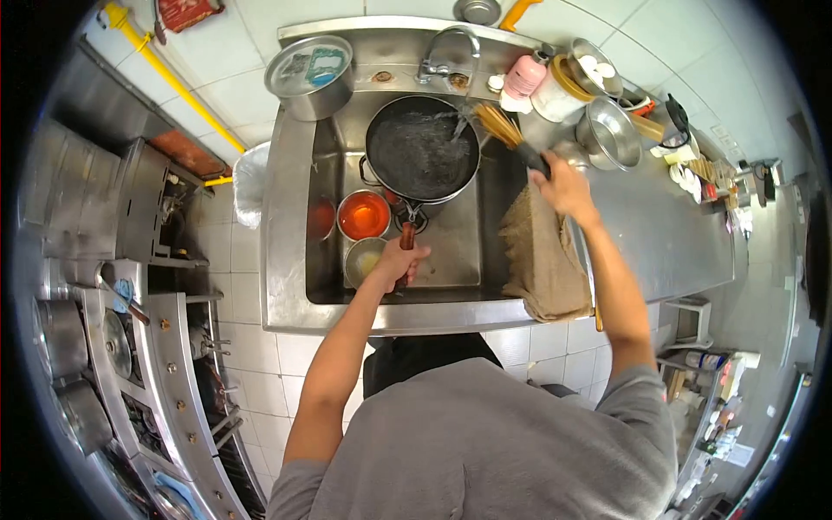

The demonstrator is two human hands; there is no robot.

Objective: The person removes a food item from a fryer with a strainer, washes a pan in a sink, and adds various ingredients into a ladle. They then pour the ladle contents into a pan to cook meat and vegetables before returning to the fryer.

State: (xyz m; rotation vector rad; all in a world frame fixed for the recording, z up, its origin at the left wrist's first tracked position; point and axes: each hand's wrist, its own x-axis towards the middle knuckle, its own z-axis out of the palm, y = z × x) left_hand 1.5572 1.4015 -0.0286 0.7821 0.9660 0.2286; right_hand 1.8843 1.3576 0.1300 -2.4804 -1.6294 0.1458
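Observation:
My left hand [400, 262] is closed around the wooden handle [407, 234] of a dark wok [422, 147], which sits in the steel sink under the tap. Water runs from the curved faucet [475, 43], and the wok's inside is wet. Raised over the sink's right side, my right hand [565, 185] grips the dark handle of a bamboo wok brush [500, 126]. The brush's bristles are just beyond the wok's right rim, near the falling water.
In the sink stand a bowl of orange-red liquid [364, 215] and a smaller bowl [362, 260]. A brown cloth [548, 260] drapes over the right edge. A lidded pot [312, 82] occupies the back left corner; a pink bottle [526, 76] and metal bowl [609, 133] stand at right.

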